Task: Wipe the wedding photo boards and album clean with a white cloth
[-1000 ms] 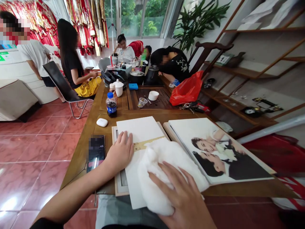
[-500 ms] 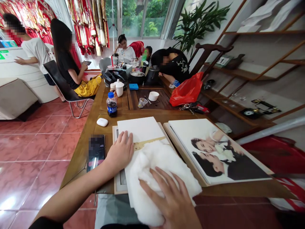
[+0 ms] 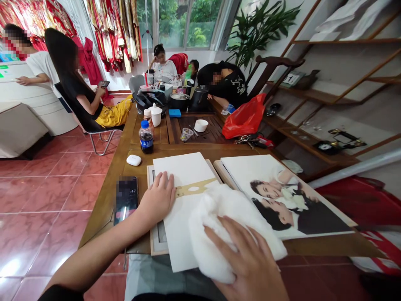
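Observation:
My left hand (image 3: 159, 197) lies flat, fingers stretched out, on the left edge of a white board (image 3: 179, 170) with a tan printed band across it. Under that board, a pale wooden frame (image 3: 156, 247) shows along the left side. A thick, fluffy white cloth (image 3: 210, 209) covers the board's right part and hangs past its right and near edges. My right hand (image 3: 247, 259) presses on this cloth with curved fingers, gripping it. Right of the board lies a large photo print (image 3: 282, 200) of two people, on another wooden frame (image 3: 219, 167).
A phone (image 3: 125, 200), a white earbud case (image 3: 134, 160) and a cola bottle (image 3: 146, 138) stand to the left. Farther back are a white bowl (image 3: 201, 125), keys (image 3: 247, 139) and a red plastic bag (image 3: 246, 118). Several people sit or stand around; wooden shelves (image 3: 328, 100) line the right.
My right hand has slid the white cloth to the right, baring more of the board and its tan band. My left hand stays in place.

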`<state>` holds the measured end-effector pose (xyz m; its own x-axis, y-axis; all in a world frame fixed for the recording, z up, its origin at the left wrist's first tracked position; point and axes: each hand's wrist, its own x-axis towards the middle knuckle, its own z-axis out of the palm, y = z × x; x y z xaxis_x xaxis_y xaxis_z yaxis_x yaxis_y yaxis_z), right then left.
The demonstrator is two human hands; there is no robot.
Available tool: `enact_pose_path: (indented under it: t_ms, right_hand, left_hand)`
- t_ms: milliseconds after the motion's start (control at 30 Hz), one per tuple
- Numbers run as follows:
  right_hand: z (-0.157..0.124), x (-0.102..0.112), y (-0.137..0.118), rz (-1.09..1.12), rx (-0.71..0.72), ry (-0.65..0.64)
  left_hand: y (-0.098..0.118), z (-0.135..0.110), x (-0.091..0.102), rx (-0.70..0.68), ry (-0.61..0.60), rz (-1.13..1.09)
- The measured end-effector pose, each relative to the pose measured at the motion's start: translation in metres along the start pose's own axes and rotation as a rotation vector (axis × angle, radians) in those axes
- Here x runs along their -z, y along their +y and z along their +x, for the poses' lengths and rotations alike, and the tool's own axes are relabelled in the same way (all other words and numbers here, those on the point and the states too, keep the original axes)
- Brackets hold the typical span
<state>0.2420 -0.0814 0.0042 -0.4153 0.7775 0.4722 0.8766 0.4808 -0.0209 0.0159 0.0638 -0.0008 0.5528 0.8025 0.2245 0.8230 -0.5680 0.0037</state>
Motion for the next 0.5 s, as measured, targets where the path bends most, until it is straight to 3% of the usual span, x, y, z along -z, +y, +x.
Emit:
enact_pose_path:
  t_ms: [200,500]
  right_hand:
    - [-0.003,0.001,0.014,-0.028,-0.057,-0.008]
    - [0.033,-0.010,-0.032,0.076,0.077,-0.039]
  left_hand:
    - [0.003,0.001,0.003,0.010,-0.037,0.014]
    - [0.001,0.002,0.000,-0.003,-0.033,0.041]
